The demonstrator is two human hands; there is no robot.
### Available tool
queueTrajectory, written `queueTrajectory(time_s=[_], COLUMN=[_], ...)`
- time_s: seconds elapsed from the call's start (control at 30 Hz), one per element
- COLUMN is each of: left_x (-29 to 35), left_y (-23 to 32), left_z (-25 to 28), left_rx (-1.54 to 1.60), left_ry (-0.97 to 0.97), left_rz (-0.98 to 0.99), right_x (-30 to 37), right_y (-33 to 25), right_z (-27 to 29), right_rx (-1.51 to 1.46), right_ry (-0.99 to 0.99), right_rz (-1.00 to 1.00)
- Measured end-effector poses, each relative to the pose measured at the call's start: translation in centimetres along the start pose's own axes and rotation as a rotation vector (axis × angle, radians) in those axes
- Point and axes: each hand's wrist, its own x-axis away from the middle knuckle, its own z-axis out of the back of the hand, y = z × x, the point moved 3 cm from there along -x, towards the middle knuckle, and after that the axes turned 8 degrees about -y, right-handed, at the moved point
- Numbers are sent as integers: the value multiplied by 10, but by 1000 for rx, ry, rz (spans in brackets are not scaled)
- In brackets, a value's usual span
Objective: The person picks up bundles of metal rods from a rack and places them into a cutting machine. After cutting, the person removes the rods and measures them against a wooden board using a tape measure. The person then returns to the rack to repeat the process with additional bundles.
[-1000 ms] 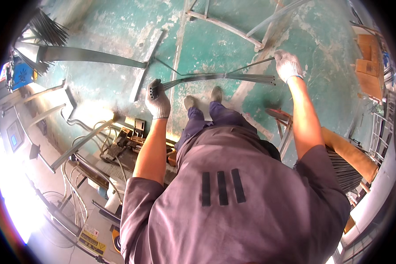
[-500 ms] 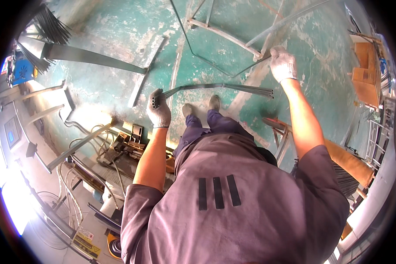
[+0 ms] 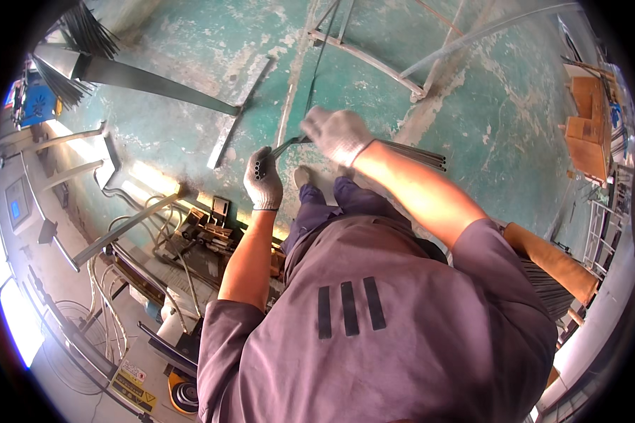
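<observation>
My gloved left hand (image 3: pixel 263 180) is closed around one end of a bundle of thin bent metal tubes (image 3: pixel 416 156). Their hollow ends show at its fingers, and the bundle runs off to the right over my shoes. Crossing above it, my gloved right hand (image 3: pixel 337 134) is closed on a single thin metal tube (image 3: pixel 317 69), which stretches away over the floor. The right hand hides part of the bundle and the tube's near end; whether the tube touches the bundle cannot be made out.
Beyond my hands a metal frame (image 3: pixel 374 62) lies on the worn green floor. At left stand a T-shaped steel stand (image 3: pixel 159 92) and a machine with hoses (image 3: pixel 208 229). Cardboard boxes (image 3: pixel 587 134) are at far right, a brown roll (image 3: pixel 554 261) by my right elbow.
My right hand has swung left and inward from the far right, bringing the single tube with it to just beside the bundle. The left hand has shifted slightly right and down.
</observation>
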Motion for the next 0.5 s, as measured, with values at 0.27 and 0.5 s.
queueTrajectory(time_s=[0.27,0.5], left_x=[3,4], left_y=[0,-34], left_z=[4,-7], left_rx=[-70,540], left_ry=[-33,-64], left_rz=[2,38], right_x=[-26,-26], right_y=[-69,-87], right_z=[-2,-21], right_rx=[-527,-748], right_ry=[253,396], right_rz=[34,146])
